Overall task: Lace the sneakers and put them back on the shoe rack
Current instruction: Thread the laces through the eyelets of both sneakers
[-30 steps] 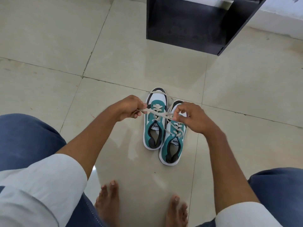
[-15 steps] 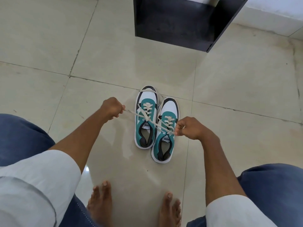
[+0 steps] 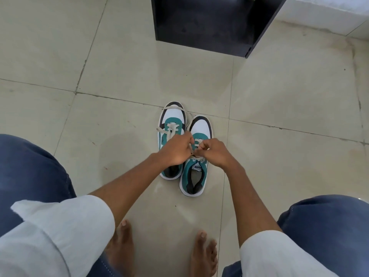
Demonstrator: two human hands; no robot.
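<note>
Two teal-and-white sneakers sit side by side on the tiled floor [image 3: 119,76], toes toward twelve o'clock: the left sneaker [image 3: 172,118] and, just beside it at four o'clock, the right sneaker [image 3: 200,126]. The left hand [image 3: 176,149] and right hand [image 3: 214,153] meet over them, each seemingly pinching the cream lace [image 3: 162,130]. The dark shoe rack [image 3: 209,23] stands at twelve o'clock, well apart.

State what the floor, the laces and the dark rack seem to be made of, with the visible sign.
Floor: likely glazed tile; grout lines, soft reflections.
Laces: flat woven fabric, cream, matte, probably cotton or polyester.
Rack: dark matte board, possibly laminate; flat panels with square edges.
</note>
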